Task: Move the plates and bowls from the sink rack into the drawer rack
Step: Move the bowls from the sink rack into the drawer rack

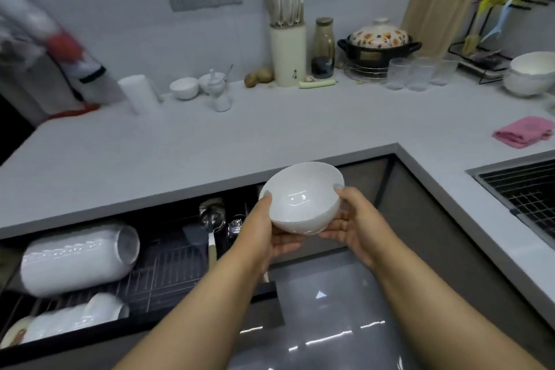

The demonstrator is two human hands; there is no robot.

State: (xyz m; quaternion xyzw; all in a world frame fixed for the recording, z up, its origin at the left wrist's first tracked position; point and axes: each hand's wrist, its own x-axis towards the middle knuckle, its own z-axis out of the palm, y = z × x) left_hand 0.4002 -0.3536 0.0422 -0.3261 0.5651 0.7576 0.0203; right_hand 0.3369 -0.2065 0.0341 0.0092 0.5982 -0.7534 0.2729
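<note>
I hold a white bowl [303,197] with both hands over the right end of the open drawer rack [168,267]. My left hand [270,231] grips its left rim and underside, and my right hand [351,219] cups its right side. The bowl tilts toward me, and a second rim line low on its wall may mean two nested bowls. In the drawer, a row of white bowls [78,255] lies on its side at the left, with more white dishes [75,315] in front. The sink rack [528,189] shows at the right edge as a dark wire grid.
Ladles and utensils [213,216] stand in the drawer's middle. The counter holds stacked white bowls [531,72] at far right, a pink cloth [524,131], glasses [417,72], a clay pot [380,42], a knife block [286,51] and small white dishes [184,87].
</note>
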